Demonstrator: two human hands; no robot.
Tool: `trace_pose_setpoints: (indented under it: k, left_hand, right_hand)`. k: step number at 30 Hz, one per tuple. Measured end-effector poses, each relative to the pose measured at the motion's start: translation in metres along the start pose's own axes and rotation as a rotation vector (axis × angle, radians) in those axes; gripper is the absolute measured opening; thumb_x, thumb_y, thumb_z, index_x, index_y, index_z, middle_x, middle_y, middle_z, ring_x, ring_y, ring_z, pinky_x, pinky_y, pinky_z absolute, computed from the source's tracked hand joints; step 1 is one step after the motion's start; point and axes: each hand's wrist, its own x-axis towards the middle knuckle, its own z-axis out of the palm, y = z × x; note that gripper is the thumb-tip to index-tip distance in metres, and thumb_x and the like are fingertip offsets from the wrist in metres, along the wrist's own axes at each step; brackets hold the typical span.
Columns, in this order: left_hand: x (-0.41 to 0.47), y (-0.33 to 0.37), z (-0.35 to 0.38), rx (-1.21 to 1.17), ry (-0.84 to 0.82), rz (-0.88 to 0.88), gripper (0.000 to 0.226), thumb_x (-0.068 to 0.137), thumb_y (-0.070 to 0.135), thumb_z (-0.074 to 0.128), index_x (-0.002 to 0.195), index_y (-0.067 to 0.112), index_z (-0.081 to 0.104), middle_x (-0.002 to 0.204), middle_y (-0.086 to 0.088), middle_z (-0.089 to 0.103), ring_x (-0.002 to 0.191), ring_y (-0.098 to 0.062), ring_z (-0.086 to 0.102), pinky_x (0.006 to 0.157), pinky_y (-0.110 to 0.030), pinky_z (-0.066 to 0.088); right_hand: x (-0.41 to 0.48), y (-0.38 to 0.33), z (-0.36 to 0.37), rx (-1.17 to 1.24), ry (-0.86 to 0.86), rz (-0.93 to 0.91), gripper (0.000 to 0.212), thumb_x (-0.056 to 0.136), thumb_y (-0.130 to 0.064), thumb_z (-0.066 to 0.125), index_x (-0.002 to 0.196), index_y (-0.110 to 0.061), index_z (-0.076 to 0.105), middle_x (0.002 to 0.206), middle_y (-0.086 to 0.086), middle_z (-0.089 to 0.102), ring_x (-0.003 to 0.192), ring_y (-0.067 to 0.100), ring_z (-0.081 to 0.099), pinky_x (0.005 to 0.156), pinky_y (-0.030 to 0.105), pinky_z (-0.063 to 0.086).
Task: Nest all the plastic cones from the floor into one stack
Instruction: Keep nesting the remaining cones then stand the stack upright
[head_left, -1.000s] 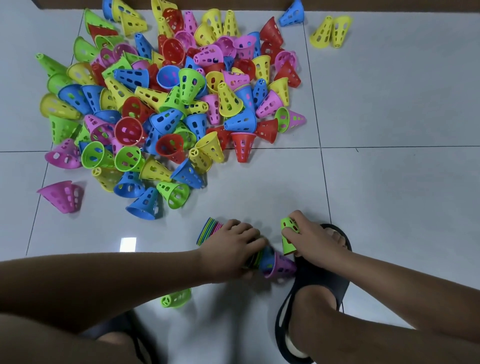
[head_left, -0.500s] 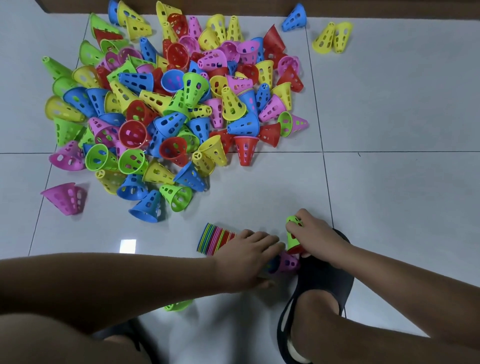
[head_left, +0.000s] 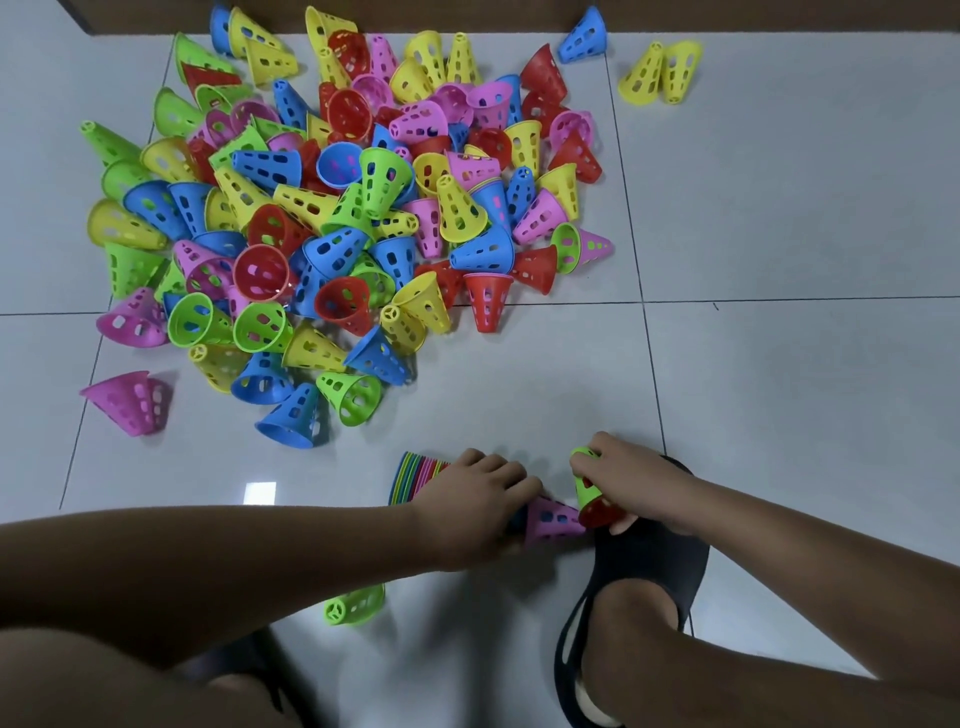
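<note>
A sideways stack (head_left: 418, 478) of nested, perforated plastic cones is gripped from above on the glossy tiled floor (head_left: 779, 389) by the left hand (head_left: 478, 501), while a green cone (head_left: 582, 458) is clasped in the right hand (head_left: 634, 483) just beside its narrow end.

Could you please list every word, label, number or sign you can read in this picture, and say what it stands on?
None can be read.
The pile of cones, the nested stack and the black sandal show no lettering.
</note>
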Motion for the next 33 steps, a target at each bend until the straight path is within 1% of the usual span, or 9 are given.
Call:
trace_pose_setpoints:
  k: [3, 6, 9, 12, 15, 17, 21, 28, 33]
  left_hand:
    - [-0.002, 0.000, 0.000, -0.026, 0.022, -0.017, 0.058, 0.089, 0.061, 0.053, 0.136, 0.028, 0.051, 0.125, 0.001, 0.061, 0.111, -0.027, 0.061, 0.096, -0.044, 0.047]
    - [-0.006, -0.010, -0.002, -0.048, 0.035, -0.022, 0.065, 0.087, 0.068, 0.055, 0.139, 0.029, 0.050, 0.132, 0.002, 0.059, 0.115, -0.026, 0.060, 0.098, -0.045, 0.047]
    - [-0.020, -0.031, -0.008, -0.050, 0.050, -0.051, 0.084, 0.079, 0.081, 0.058, 0.145, 0.031, 0.046, 0.142, 0.002, 0.057, 0.123, -0.024, 0.058, 0.102, -0.044, 0.047]
    - [-0.047, -0.055, -0.016, -0.066, 0.104, -0.163, 0.091, 0.077, 0.091, 0.060, 0.146, 0.033, 0.047, 0.145, 0.005, 0.057, 0.127, -0.021, 0.057, 0.104, -0.041, 0.046]
    - [-0.073, -0.067, -0.017, -0.098, 0.115, -0.257, 0.094, 0.076, 0.098, 0.055, 0.147, 0.037, 0.047, 0.144, 0.010, 0.054, 0.125, -0.017, 0.056, 0.103, -0.039, 0.047]
    - [-0.080, -0.068, -0.014, -0.151, 0.107, -0.265, 0.091, 0.077, 0.095, 0.059, 0.147, 0.039, 0.046, 0.143, 0.011, 0.052, 0.121, -0.016, 0.057, 0.100, -0.038, 0.050]
    - [-0.074, -0.059, -0.001, -0.294, 0.084, -0.254, 0.087, 0.077, 0.079, 0.073, 0.148, 0.034, 0.046, 0.141, 0.006, 0.051, 0.117, -0.018, 0.056, 0.097, -0.036, 0.056]
    - [-0.068, -0.046, 0.015, -0.293, 0.061, -0.285, 0.085, 0.074, 0.077, 0.065, 0.145, 0.032, 0.048, 0.129, 0.007, 0.054, 0.111, -0.019, 0.052, 0.095, -0.035, 0.054]
    - [-0.068, -0.047, 0.017, -0.282, 0.055, -0.316, 0.086, 0.075, 0.082, 0.057, 0.145, 0.034, 0.047, 0.130, 0.007, 0.055, 0.111, -0.019, 0.053, 0.095, -0.037, 0.053]
  right_hand:
    - [0.000, -0.001, 0.003, 0.016, -0.126, 0.041, 0.005, 0.100, -0.024, 0.060, 0.101, -0.019, 0.058, 0.112, 0.007, 0.055, 0.102, 0.031, 0.067, 0.077, 0.046, 0.067]
    - [-0.002, -0.001, 0.009, 0.248, -0.123, 0.126, 0.029, 0.094, -0.030, 0.062, 0.114, -0.009, 0.061, 0.119, 0.018, 0.053, 0.101, 0.040, 0.069, 0.080, 0.051, 0.067]
    - [-0.002, -0.001, 0.014, 0.353, -0.135, 0.141, 0.031, 0.096, -0.030, 0.061, 0.117, -0.007, 0.059, 0.122, 0.023, 0.055, 0.100, 0.040, 0.072, 0.086, 0.057, 0.064]
    - [0.000, 0.001, 0.015, 0.314, -0.131, 0.145, 0.030, 0.098, -0.030, 0.060, 0.117, -0.007, 0.059, 0.117, 0.019, 0.053, 0.097, 0.040, 0.072, 0.086, 0.055, 0.065]
    - [0.002, 0.004, 0.016, 0.245, -0.139, 0.160, 0.029, 0.099, -0.030, 0.060, 0.117, -0.008, 0.059, 0.117, 0.019, 0.052, 0.098, 0.042, 0.073, 0.088, 0.058, 0.063]
    - [0.004, 0.003, 0.017, 0.208, -0.141, 0.174, 0.029, 0.100, -0.032, 0.060, 0.118, -0.010, 0.057, 0.119, 0.019, 0.052, 0.102, 0.042, 0.070, 0.085, 0.056, 0.065]
    - [0.011, -0.001, 0.022, 0.162, -0.141, 0.205, 0.031, 0.100, -0.037, 0.057, 0.121, -0.014, 0.053, 0.123, 0.017, 0.049, 0.105, 0.041, 0.065, 0.078, 0.055, 0.066]
    - [0.013, 0.000, 0.024, 0.188, -0.161, 0.230, 0.030, 0.103, -0.037, 0.053, 0.121, -0.013, 0.051, 0.123, 0.019, 0.051, 0.105, 0.042, 0.067, 0.082, 0.059, 0.065]
    - [0.012, 0.007, 0.025, 0.256, -0.130, 0.210, 0.032, 0.102, -0.035, 0.054, 0.121, -0.010, 0.051, 0.123, 0.021, 0.051, 0.107, 0.042, 0.066, 0.082, 0.058, 0.065]
